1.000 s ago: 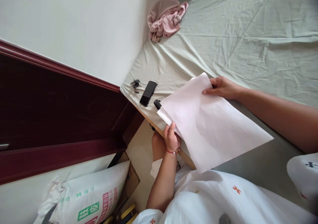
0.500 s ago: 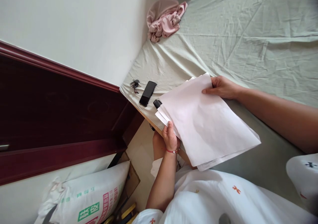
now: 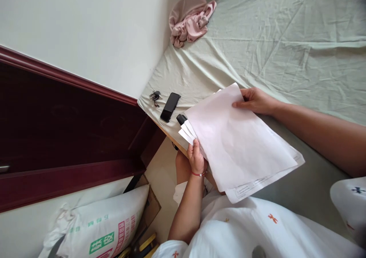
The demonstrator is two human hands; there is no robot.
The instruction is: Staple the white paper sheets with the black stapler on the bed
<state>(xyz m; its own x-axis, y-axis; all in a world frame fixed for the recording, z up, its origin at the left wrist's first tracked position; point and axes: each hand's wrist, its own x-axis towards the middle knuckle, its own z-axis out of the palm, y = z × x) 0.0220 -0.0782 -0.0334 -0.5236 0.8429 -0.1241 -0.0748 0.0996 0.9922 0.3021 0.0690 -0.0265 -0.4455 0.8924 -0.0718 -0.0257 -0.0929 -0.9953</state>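
Several loose sheets of white paper (image 3: 240, 140) are between my two hands, above the edge of the cloth-covered bed. My left hand (image 3: 196, 158), with a red string bracelet at the wrist, pinches the sheets at their left edge, thumb on top. At the upper right edge my right hand (image 3: 254, 100) grips the paper, its thumb on the top face and the other fingers hidden beneath. The top sheet looks blank. Print shows along the bottom edge of a sheet below it. A black object (image 3: 181, 119) is partly covered by the paper; its kind cannot be made out.
On the pale green sheet (image 3: 286, 33) lie a black phone (image 3: 170, 107), a bunch of keys (image 3: 155, 96) and a crumpled pink cloth (image 3: 190, 21). A dark red wooden panel (image 3: 65, 124) stands at left, with a stuffed white sack (image 3: 105, 223) below it.
The top sheet has shifted slightly up and left against the one beneath, baring a wider printed strip at the bottom edge. Both hands keep their hold, almost in place.
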